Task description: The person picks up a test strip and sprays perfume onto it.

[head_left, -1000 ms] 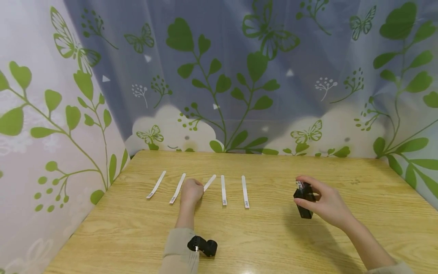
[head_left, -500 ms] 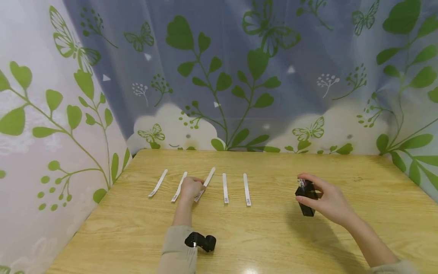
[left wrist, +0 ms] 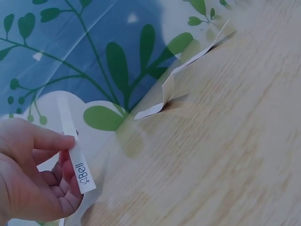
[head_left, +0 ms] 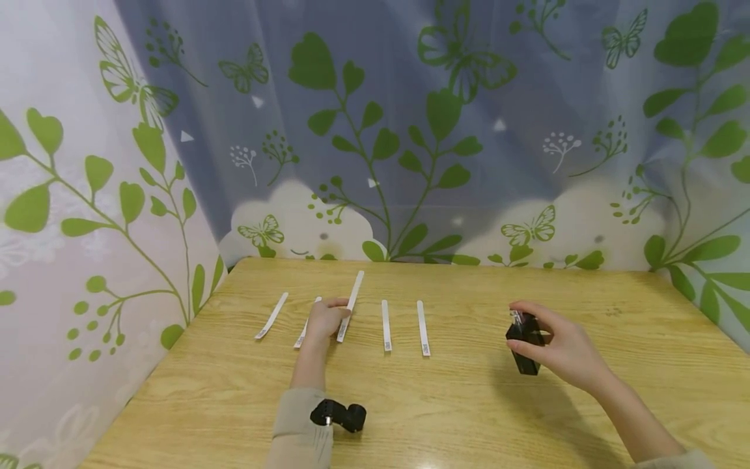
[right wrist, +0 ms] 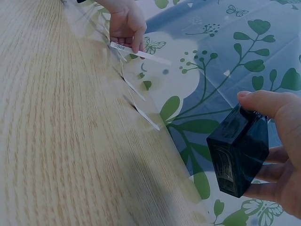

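Between the thumb and fingers of my left hand [head_left: 322, 322] is a white paper test strip [head_left: 355, 290], raised off the table and pointing away from me. Printed lettering shows on the strip's near end in the left wrist view. My right hand [head_left: 567, 350] grips a dark, angular glass perfume bottle [head_left: 522, 357] above the table, one finger on its silvery spray top. In the right wrist view the bottle [right wrist: 237, 153] hangs tilted, with fingers behind it. Left of my left hand lies another strip [head_left: 301, 335], partly covered by that hand.
Further paper strips lie on the wooden table [head_left: 445, 417]: one at the far left [head_left: 272, 316], and two to the right, a nearer strip [head_left: 386, 326] and a farther strip [head_left: 423, 327]. A patterned curtain [head_left: 375, 130] hangs behind. A black camera mount [head_left: 338, 415] sits on my left wrist.
My left hand has lifted the middle strip from the table and turned it more upright, shifting slightly left. My right hand with the perfume bottle has stayed nearly still.
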Available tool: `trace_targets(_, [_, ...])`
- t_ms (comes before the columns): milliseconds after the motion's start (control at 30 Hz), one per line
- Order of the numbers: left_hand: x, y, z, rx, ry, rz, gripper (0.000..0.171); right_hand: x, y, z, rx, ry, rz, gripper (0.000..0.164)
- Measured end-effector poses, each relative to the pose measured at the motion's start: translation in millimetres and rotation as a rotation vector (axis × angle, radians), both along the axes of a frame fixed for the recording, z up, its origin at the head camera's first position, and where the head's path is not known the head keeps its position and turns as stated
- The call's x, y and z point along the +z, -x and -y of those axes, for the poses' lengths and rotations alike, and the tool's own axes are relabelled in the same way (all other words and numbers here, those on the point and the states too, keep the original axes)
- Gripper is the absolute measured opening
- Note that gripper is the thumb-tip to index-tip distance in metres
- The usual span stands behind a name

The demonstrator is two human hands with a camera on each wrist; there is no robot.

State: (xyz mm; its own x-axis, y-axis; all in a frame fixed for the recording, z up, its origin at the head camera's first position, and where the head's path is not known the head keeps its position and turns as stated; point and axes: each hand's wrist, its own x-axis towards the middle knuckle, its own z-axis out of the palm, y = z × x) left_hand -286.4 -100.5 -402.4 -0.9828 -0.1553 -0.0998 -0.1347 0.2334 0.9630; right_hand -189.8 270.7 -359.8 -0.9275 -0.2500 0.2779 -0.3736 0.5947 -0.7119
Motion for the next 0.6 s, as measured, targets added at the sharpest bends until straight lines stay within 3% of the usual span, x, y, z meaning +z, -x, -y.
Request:
trace_targets(233, [0.1,3.9,0.3,0.002,-0.094,-0.006,0.025,2.0,-0.4,1.1,-0.001,-0.008,0.000,0.061])
trace_targets(600, [8.5,2.6,-3.7,-0.042,-0.136,-0.002,0.026,2.7,0.4,1.7,-0.009,0.004,0.021,0.061])
